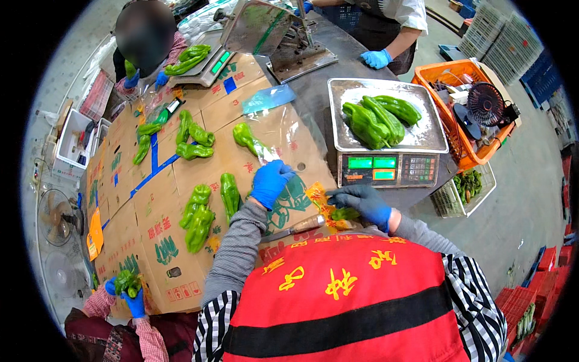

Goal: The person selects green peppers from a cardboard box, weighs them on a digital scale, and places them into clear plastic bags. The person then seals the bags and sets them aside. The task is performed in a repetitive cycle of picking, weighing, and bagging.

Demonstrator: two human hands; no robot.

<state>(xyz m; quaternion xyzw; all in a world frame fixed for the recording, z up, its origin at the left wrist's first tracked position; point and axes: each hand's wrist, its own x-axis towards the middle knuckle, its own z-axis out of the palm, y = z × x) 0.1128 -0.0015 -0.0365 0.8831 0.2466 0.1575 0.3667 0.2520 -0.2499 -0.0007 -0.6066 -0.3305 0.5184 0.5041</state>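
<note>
My left hand (271, 184), in a blue glove, is closed on the edge of a clear plastic bag (264, 154). The bag's film lies against a green pepper (244, 136) on the cardboard. My right hand (362, 202), in a grey and blue glove, has its fingers pressed together at an orange-printed plastic bag (318, 198). Part of another green pepper (345, 213) shows below that hand. A knife (298, 228) with a wooden handle lies close to my apron. More peppers (199, 220) rest left of my left forearm.
At right stands a digital scale (386, 171) with several peppers (377, 120) on its pan. Beyond it are an orange crate (458, 154) holding a small fan and a co-worker's gloved hand (377, 58). Other people handle peppers at far left and near left. Cardboard (151, 208) covers the table.
</note>
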